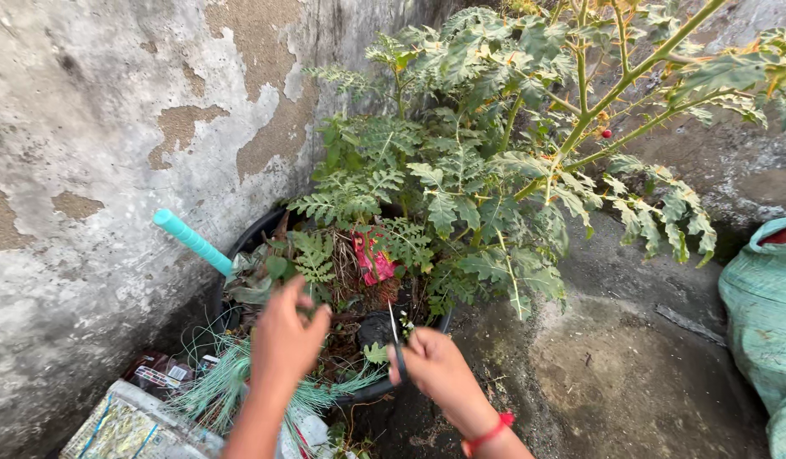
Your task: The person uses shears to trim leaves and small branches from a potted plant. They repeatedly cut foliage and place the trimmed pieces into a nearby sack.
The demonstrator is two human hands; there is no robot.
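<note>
Right hand [435, 365] w/ grip closed round scissors [396, 344], blades up, at the front rim of the black pot [257, 231]. Left hand [284, 338] pinches a stem over the pot, turquoise handle [192, 241] behind it.

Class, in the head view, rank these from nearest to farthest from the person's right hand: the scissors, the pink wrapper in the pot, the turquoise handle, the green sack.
1. Scissors, held in the right hand.
2. Pink wrapper, above it in the pot.
3. Turquoise handle, upper left.
4. Green sack, far right edge.
</note>
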